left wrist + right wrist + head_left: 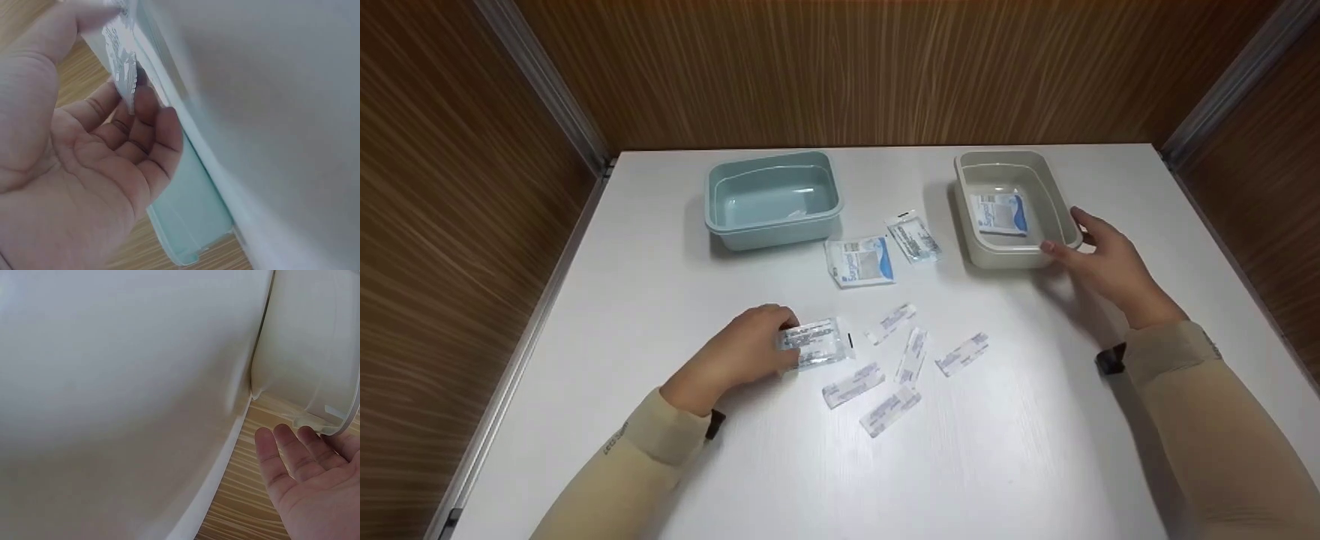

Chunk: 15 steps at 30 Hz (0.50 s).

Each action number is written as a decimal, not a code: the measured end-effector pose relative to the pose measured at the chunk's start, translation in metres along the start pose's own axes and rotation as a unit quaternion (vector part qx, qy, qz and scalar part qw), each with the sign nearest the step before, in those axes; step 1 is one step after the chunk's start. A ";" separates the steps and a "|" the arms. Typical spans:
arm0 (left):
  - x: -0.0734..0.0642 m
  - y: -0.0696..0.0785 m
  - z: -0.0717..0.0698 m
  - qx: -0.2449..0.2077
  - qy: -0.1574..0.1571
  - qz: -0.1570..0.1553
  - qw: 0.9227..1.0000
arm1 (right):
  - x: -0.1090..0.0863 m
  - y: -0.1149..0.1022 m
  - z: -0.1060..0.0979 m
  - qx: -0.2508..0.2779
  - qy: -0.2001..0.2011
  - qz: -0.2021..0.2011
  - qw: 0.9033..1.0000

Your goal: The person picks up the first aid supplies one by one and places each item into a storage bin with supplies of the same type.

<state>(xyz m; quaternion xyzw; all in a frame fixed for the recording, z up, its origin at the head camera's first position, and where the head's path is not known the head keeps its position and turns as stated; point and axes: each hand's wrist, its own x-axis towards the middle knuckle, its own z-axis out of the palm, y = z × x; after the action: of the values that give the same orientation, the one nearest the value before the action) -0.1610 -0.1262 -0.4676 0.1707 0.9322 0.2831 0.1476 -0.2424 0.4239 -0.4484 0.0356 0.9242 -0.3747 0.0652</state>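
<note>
My left hand [746, 345] pinches a clear sachet with dark print [816, 343] between thumb and fingers, low over the white table. In the left wrist view the sachet [125, 62] stands edge-on between the thumb and fingers. My right hand [1110, 266] is at the near right corner of the beige bin [1009, 257], its thumb on the rim and its fingers along the outer side. The right wrist view shows its fingers [304, 453] nearly straight beside the bin wall. A white and blue packet marked "Surgical" [1001, 214] lies inside that bin.
A light-blue bin [776, 232] stands at the back left. Between the bins lie another "Surgical" packet [861, 262] and a second printed sachet [913, 237]. Several paper-wrapped adhesive bandages [891, 410] are scattered mid-table. Wood-grain panels [840, 75] enclose the back and sides.
</note>
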 end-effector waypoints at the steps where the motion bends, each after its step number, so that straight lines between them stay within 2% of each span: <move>1: 0.001 -0.001 0.000 -0.009 0.004 -0.003 1.000 | 0.000 0.000 0.000 0.000 -0.001 0.000 1.000; 7: 0.003 -0.002 -0.003 -0.063 0.022 -0.005 0.998 | 0.000 0.000 0.000 0.001 -0.001 0.004 1.000; 15: 0.005 0.002 -0.006 -0.094 0.051 0.020 0.994 | -0.001 -0.001 -0.001 0.005 -0.002 0.003 1.000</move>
<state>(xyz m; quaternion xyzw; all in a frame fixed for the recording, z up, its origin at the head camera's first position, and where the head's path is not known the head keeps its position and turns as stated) -0.1671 -0.1256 -0.4626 0.1602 0.9041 0.3806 0.1097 -0.2420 0.4237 -0.4472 0.0379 0.9220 -0.3794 0.0680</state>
